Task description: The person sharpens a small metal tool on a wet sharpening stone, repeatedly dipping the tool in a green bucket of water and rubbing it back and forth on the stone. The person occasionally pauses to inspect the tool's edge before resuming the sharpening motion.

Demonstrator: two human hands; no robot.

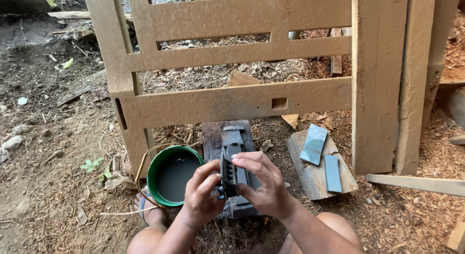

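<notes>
From the head view, looking down between my knees, both my hands are closed on a dark ridged metal part. My left hand pinches its lower end with thumb and fingers, and my right hand curls over its top edge and right side. The part stands upright just above a dark sharpening block lying on the dirt. A green bucket of dark water sits touching my left hand's side, and two grey stones rest on a wooden offcut to the right. A wooden frame stands behind everything.

I judge the part could slip from my grip and drop into the bucket or the wood shavings, since my hold is only at the edges. An edge may also nick my fingers.

My fingers hide much of the part, so I cannot tell exactly what it is. My left foot shows only partly behind the bucket.
</notes>
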